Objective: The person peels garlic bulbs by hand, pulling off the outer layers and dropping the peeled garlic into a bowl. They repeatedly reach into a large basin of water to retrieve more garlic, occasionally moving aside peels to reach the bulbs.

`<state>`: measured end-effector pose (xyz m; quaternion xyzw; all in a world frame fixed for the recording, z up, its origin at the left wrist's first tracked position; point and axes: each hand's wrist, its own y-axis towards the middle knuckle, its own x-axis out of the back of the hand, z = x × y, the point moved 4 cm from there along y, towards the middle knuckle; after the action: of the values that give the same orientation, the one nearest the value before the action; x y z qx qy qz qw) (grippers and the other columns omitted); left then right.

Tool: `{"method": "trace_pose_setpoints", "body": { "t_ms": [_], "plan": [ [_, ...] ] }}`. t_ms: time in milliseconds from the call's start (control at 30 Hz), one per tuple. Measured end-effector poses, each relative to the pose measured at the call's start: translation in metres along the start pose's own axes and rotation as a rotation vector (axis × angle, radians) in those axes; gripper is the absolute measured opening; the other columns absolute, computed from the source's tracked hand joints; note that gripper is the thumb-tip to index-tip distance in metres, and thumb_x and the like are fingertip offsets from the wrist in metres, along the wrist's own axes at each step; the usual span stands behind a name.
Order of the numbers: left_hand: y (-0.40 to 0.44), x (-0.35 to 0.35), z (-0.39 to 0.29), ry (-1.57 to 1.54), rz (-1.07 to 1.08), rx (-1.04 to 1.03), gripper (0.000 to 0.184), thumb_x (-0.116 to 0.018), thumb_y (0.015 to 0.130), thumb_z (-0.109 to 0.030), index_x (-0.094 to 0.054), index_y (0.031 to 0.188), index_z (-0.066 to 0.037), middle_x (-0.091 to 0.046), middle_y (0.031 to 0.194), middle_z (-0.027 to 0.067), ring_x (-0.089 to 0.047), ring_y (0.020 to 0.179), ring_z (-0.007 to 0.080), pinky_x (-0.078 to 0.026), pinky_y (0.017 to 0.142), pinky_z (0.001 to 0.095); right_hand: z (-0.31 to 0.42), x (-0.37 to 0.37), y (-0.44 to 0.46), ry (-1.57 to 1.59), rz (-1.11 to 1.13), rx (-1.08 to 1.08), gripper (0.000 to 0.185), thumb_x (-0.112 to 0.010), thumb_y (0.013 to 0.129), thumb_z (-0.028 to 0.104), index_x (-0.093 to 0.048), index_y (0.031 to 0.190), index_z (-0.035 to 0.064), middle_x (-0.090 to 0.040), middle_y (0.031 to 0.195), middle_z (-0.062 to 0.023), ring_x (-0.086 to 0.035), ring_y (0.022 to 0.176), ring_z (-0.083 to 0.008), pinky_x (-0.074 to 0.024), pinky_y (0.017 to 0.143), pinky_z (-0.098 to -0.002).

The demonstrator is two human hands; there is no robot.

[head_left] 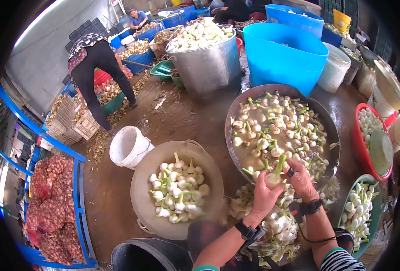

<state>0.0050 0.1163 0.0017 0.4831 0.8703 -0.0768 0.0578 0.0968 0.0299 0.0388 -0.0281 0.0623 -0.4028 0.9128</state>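
Note:
A garlic bulb (273,179) with a thick green stem is held up at the near rim of a wide dark basin (233,156). My left hand (264,195) wraps its base from below. Closed at the bulb's right side, my right hand (302,181) has its fingertips against the bulb and stem; what exactly they pinch is partly hidden. Many garlic bulbs (272,128) float in the basin's murky water. Under my wrists lies a heap of pale peelings (279,228). To the left, a round metal pan (141,189) contains cleaner white bulbs (177,187) with short stems.
A white bucket (130,147) stands behind the pan, a black tub (150,255) before it. A red basin (360,144) and green basin (369,226) flank the right. Beyond are a metal pot (204,67) and blue tub (281,56). One person (98,63) bends over baskets; others sit farther back.

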Motion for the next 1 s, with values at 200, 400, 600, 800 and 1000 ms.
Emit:
{"method": "trace_pose_setpoints", "body": {
  "t_ms": [200, 400, 600, 800, 1000],
  "plan": [
    [-0.01, -0.004, -0.029, 0.431, -0.084, -0.437, 0.056, -0.073, 0.066, -0.01, -0.044, 0.114, -0.002, -0.05, 0.106, 0.0166, -0.049, 0.101, 0.0338, -0.042, 0.088, 0.0393, 0.0, -0.013, -0.02, -0.223, -0.225, 0.23, 0.025, -0.053, 0.091, 0.021, -0.056, 0.096, -0.0031, -0.055, 0.079, 0.0005, -0.045, 0.073, -0.0058, -0.0403, 0.061, -0.0237],
    [0.002, -0.002, -0.013, 0.198, 0.143, -0.26, 0.056, -0.072, 0.066, -0.006, -0.045, 0.115, -0.003, -0.053, 0.105, 0.0105, -0.054, 0.095, 0.0199, -0.045, 0.084, 0.0311, 0.028, -0.002, -0.037, -0.335, -0.109, 0.218, 0.023, -0.05, 0.085, 0.008, -0.056, 0.103, -0.0041, -0.058, 0.089, -0.0038, -0.049, 0.083, -0.0099, -0.0416, 0.075, -0.0256],
    [-0.011, -0.002, -0.026, -0.451, 0.485, 0.306, 0.065, -0.062, 0.079, -0.009, -0.028, 0.134, -0.003, -0.059, 0.094, 0.0099, -0.061, 0.073, 0.0187, -0.052, 0.06, 0.0289, 0.024, 0.015, -0.053, -0.407, -0.109, 0.351, 0.027, -0.041, 0.073, -0.004, -0.056, 0.094, -0.0016, -0.053, 0.072, -0.0023, -0.046, 0.072, -0.0093, -0.04, 0.064, -0.0272],
    [-0.01, -0.013, -0.01, -0.946, 0.659, 0.522, 0.056, -0.045, 0.085, -0.049, -0.052, 0.111, 0.0, -0.062, 0.083, 0.0115, -0.061, 0.064, 0.0206, -0.05, 0.05, 0.0309, -0.011, 0.009, -0.05, 0.129, -0.298, 0.305, 0.028, -0.046, 0.083, 0.013, -0.061, 0.098, -0.005, -0.057, 0.079, -0.0005, -0.047, 0.067, -0.0066, -0.04, 0.057, -0.0229],
    [0.009, 0.009, 0.02, -0.135, 0.107, 0.396, 0.046, -0.05, 0.088, -0.047, -0.056, 0.105, -0.004, -0.063, 0.086, 0.0068, -0.061, 0.061, 0.0124, -0.05, 0.046, 0.0248, 0.019, 0.013, -0.067, -0.27, -0.508, 0.233, 0.023, -0.044, 0.075, -0.003, -0.064, 0.088, -0.0025, -0.057, 0.07, 0.0018, -0.048, 0.062, -0.0073, -0.0384, 0.054, -0.0223]
  ]
}}
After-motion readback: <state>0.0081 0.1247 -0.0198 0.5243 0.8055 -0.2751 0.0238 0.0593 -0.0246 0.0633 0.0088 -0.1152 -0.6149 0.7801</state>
